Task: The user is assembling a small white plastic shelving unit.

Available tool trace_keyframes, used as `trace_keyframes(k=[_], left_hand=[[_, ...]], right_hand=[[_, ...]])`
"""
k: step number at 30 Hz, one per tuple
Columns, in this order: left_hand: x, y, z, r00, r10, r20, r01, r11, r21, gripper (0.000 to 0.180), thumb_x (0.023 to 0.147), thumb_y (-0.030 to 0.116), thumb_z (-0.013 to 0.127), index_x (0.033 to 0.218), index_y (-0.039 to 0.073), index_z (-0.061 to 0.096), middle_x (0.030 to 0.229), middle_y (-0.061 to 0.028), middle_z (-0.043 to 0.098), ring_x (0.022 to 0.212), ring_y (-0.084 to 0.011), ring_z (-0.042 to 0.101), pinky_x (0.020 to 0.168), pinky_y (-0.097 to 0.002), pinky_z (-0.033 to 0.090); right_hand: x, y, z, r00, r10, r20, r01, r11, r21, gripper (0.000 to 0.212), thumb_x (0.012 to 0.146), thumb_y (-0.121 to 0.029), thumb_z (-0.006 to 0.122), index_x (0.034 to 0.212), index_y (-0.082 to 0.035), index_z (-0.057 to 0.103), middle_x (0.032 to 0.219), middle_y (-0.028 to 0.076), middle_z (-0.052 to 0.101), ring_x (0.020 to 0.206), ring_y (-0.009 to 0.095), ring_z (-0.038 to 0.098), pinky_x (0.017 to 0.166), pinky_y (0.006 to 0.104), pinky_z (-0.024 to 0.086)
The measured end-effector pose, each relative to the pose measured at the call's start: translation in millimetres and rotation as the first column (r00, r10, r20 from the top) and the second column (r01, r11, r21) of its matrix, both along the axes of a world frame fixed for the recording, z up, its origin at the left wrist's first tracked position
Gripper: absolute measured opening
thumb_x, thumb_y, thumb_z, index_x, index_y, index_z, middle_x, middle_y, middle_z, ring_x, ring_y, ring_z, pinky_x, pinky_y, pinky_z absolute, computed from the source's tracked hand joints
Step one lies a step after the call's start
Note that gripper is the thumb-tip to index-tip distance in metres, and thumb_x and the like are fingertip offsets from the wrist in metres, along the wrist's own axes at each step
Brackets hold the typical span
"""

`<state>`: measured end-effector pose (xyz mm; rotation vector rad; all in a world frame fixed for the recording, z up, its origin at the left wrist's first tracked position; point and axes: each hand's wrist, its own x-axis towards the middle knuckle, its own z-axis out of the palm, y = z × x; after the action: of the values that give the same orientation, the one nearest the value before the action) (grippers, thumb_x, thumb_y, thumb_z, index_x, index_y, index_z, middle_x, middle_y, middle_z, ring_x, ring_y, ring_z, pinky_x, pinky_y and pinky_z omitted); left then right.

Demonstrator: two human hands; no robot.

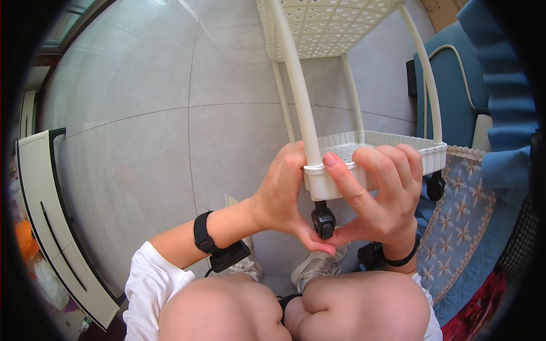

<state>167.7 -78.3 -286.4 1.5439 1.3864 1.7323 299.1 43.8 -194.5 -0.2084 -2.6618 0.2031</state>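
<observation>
A cream plastic rolling cart [298, 96] stands before me, its bottom tray [406, 156] a little off the floor. Under the tray's near corner a black caster wheel [323, 219] sits on a short stem. My left hand [278, 196] is closed round that corner, fingers behind the post and thumb pressed under the wheel. On the other side my right hand [384, 190] curls its fingers over the tray's front wall, and its thumb meets the wheel from below. Another black caster [435, 186] hangs under the tray's right corner.
Above is the cart's upper shelf [324, 25], patterned with star-shaped holes. A blue sofa [455, 74] and a snowflake-patterned cloth [460, 221] lie to the right. Grey floor tiles [136, 142] spread to the left, reaching a white drawer cabinet [65, 233]. My shoes [318, 267] are below the caster.
</observation>
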Motion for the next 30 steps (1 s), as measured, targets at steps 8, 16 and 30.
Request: trace_keyframes(k=[8,16,30], left_hand=[[-12,-3,-12,0.974,-0.196,-0.116,0.183,0.977,-0.112,0.099,0.052,0.04,0.095,0.126,0.005,0.037,0.111,-0.0096,0.052,0.093,-0.0243,0.057,0.08,-0.0386,0.047],[-33,-12,-39,0.955,-0.133,-0.264,0.063,0.964,-0.258,0.107,0.056,0.02,0.088,0.143,0.003,0.028,0.138,-0.0183,0.04,0.125,-0.0389,0.04,0.104,-0.0456,0.036],[3,-23,-131,0.888,-0.022,-0.46,-0.182,0.901,-0.394,0.113,0.057,0.022,0.088,0.146,0.008,0.021,0.141,-0.0141,0.04,0.139,-0.0348,0.028,0.112,-0.0547,0.022]], right_hand=[[8,4,-1,0.999,0.031,-0.011,-0.031,0.998,-0.047,0.039,0.073,-0.028,0.07,0.111,-0.017,0.071,0.088,0.0,0.053,0.073,0.015,0.051,0.07,0.0315,0.038],[31,-18,-40,0.952,-0.016,-0.306,0.064,0.987,0.149,0.05,0.086,-0.025,0.063,0.134,-0.023,0.049,0.123,0.003,0.053,0.119,0.025,0.051,0.107,0.0489,0.034],[19,0,-13,0.932,-0.22,-0.287,0.211,0.975,-0.063,0.034,0.099,-0.026,0.039,0.12,-0.002,0.052,0.121,0.021,0.057,0.11,0.033,0.059,0.1,0.0467,0.043]])
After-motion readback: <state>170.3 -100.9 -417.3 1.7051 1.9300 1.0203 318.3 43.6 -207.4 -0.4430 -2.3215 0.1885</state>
